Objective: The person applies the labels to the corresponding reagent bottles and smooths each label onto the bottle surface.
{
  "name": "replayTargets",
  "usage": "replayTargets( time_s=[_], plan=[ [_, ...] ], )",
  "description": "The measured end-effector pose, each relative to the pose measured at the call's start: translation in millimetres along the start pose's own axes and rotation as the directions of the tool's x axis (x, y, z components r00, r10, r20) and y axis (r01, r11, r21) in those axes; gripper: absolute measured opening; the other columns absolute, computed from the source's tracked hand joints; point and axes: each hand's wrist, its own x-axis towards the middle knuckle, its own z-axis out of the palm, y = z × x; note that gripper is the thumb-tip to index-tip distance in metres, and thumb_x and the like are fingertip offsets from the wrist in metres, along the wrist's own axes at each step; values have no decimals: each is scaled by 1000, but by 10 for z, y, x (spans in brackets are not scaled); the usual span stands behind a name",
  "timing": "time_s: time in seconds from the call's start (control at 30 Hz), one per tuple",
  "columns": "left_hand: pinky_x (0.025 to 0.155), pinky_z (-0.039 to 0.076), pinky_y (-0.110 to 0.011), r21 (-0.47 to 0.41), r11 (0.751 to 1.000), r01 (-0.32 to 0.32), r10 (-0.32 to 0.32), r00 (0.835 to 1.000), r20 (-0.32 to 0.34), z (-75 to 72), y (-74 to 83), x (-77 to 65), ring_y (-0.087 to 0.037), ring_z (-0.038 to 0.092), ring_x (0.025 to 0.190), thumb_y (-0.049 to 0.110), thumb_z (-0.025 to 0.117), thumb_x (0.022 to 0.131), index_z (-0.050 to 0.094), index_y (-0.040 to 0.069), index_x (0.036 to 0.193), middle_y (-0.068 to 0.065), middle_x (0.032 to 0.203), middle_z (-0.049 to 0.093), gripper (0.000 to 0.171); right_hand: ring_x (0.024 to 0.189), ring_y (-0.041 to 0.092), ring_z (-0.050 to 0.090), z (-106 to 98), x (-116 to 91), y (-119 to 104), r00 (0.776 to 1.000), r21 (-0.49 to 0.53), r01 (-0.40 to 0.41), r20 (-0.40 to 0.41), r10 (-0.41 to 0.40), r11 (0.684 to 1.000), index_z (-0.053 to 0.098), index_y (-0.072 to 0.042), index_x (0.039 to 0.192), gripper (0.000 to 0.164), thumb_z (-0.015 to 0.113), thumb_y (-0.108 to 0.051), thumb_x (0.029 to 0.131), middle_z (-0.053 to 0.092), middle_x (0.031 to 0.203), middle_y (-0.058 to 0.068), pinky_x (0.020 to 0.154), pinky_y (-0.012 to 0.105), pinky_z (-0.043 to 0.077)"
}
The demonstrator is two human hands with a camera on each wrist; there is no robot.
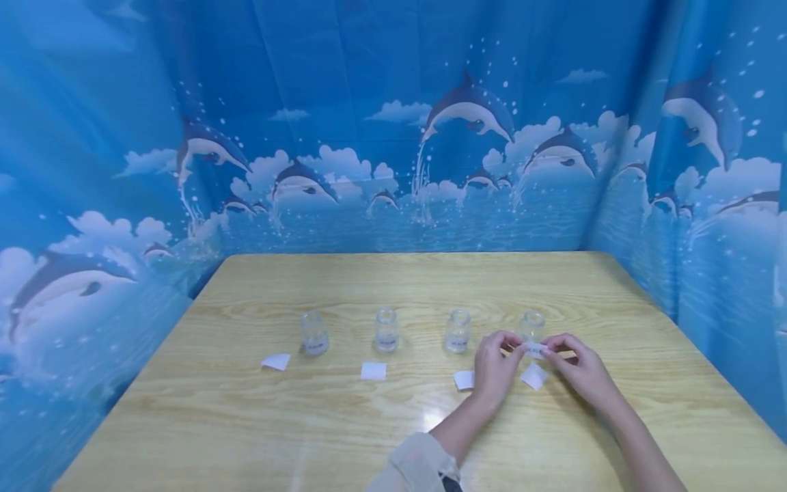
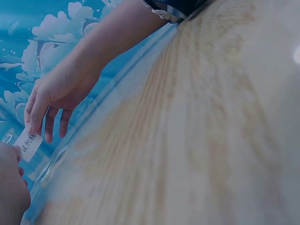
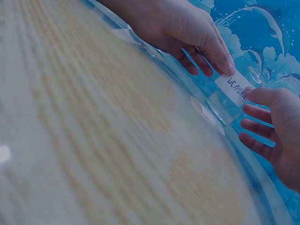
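Between both hands is a small white label (image 1: 533, 350) with printed black characters. My left hand (image 1: 495, 365) pinches its left end between thumb and finger. The right hand (image 1: 581, 372) pinches the opposite end, its other fingers loosely bent in the right wrist view. The same label (image 3: 231, 88) appears there close up. Just behind it stands a clear glass bottle (image 1: 533, 320), upright on the table; I cannot tell whether the label touches its glass. A loose white paper piece (image 1: 534, 376) lies in front, between the wrists.
Three more clear bottles stand in a row to the left, each with a label: the nearest bottle (image 1: 458, 328), a middle bottle (image 1: 387, 328) and a far-left bottle (image 1: 313, 331). White paper pieces (image 1: 373, 371) lie before them. A dolphin-print curtain (image 1: 393, 212) borders the wooden table (image 1: 258, 424).
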Motion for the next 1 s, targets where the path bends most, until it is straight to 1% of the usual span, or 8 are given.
replayTargets(
  time_s=[0.13, 0.23, 0.37, 0.5, 0.63, 0.7, 0.9, 1.0],
  plan=[
    [64, 41, -13, 58, 998, -14, 16, 999, -31, 31, 1, 11, -1, 50, 73, 13, 74, 76, 67, 16, 80, 14, 76, 59, 8, 92, -6, 47, 19, 22, 47, 999, -18, 27, -28, -28, 999, 59, -1, 89, 6, 63, -2, 85, 56, 105, 16, 69, 13, 46],
    [65, 40, -14, 109, 994, 11, -5, 998, -56, 55, 13, 5, -1, 49, 76, 16, 75, 75, 68, 18, 79, 14, 81, 58, 9, 95, -8, 44, 44, 42, 109, 998, -25, 38, -41, -39, 999, 59, -1, 87, 5, 64, -1, 85, 55, 107, 17, 71, 10, 44],
    [68, 42, -17, 146, 988, 46, -34, 996, -83, 87, 23, -13, -2, 48, 81, 17, 75, 74, 67, 20, 79, 13, 92, 55, 10, 96, -8, 44, 69, 65, 171, 998, -5, 47, -39, -47, 999, 58, 1, 86, 5, 62, -1, 86, 54, 108, 19, 75, 7, 42],
    [71, 45, -18, 145, 989, 34, -21, 996, -88, 98, 15, -21, -4, 52, 83, 17, 75, 75, 66, 18, 79, 9, 99, 56, 10, 97, -11, 44, 77, 81, 183, 998, 14, 55, -33, -55, 998, 57, 3, 86, 5, 62, 0, 86, 53, 110, 21, 79, 7, 40],
    [75, 47, -20, 118, 992, 42, -34, 997, -75, 109, 0, -17, -9, 56, 88, 15, 73, 76, 64, 18, 79, 6, 106, 59, 10, 96, -13, 45, 82, 89, 184, 998, 15, 60, -29, -60, 998, 57, 3, 86, 5, 61, 1, 86, 53, 112, 22, 78, 8, 41],
    [76, 48, -20, 102, 993, 57, -50, 997, -65, 114, -3, -14, -9, 57, 88, 14, 72, 77, 63, 18, 80, 6, 109, 59, 10, 96, -13, 45, 84, 89, 184, 998, 15, 58, -26, -58, 998, 57, 3, 87, 4, 60, 1, 87, 54, 112, 22, 78, 7, 42],
    [75, 48, -20, 80, 995, 67, -63, 997, -47, 128, -5, -6, -9, 58, 87, 13, 71, 78, 63, 17, 81, 3, 112, 60, 9, 94, -13, 47, 88, 90, 199, 999, 27, 42, -28, -42, 999, 56, 3, 90, 5, 59, 0, 88, 54, 114, 25, 77, 7, 42],
    [74, 48, -19, 49, 996, 72, -70, 997, -43, 134, -4, -6, -9, 58, 87, 12, 70, 79, 64, 16, 82, 3, 112, 60, 8, 94, -13, 48, 92, 92, 202, 999, 43, 32, -26, -31, 999, 55, 4, 91, 6, 58, -1, 89, 53, 114, 25, 78, 8, 42]
  ],
)
